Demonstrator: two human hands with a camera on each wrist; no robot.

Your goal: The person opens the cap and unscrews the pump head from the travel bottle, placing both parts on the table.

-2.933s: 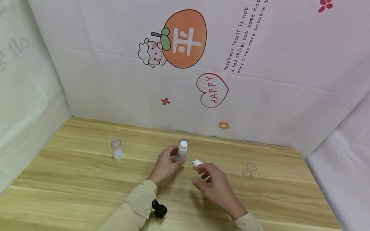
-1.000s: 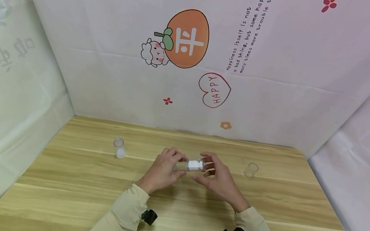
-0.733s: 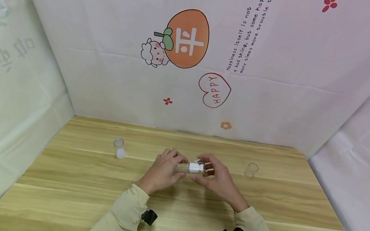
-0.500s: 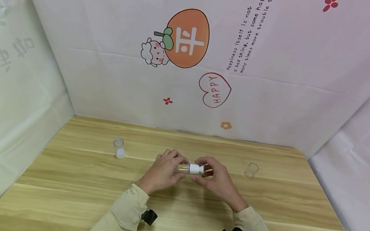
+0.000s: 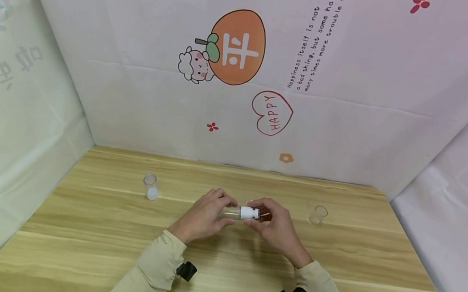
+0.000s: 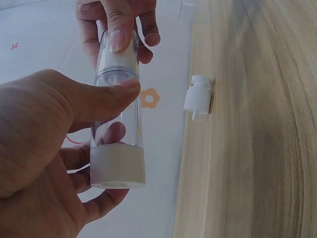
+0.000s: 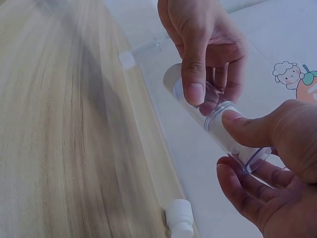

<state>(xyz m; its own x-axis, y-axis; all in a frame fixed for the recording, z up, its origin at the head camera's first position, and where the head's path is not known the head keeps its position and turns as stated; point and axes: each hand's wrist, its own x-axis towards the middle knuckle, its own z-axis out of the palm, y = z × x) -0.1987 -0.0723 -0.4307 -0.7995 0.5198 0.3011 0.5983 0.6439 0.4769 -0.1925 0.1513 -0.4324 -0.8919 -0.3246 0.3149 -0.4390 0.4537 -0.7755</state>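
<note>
A clear pump bottle point(image 5: 232, 212) with a white base lies sideways between my two hands. Its white pump end point(image 5: 249, 213) sits under a clear cover and points right. My left hand point(image 5: 204, 214) grips the bottle's clear body, thumb across the front in the left wrist view. My right hand point(image 5: 278, 225) holds the covered pump end, its thumb point(image 7: 247, 129) pressing on the side and the fingers behind. A separate white pump head point(image 6: 198, 96) lies on the table beyond the hands; in the head view the right hand mostly hides it.
On the wooden table point(image 5: 94, 246), a clear tube with a white base point(image 5: 151, 187) stands at left. A small clear cap point(image 5: 318, 216) stands at right. A white printed cloth point(image 5: 355, 83) rises behind the table's far edge.
The bottle, upright in my left hand at first, has been tipped sideways. My right hand has left the loose pump head and taken hold of the bottle's covered pump end.
</note>
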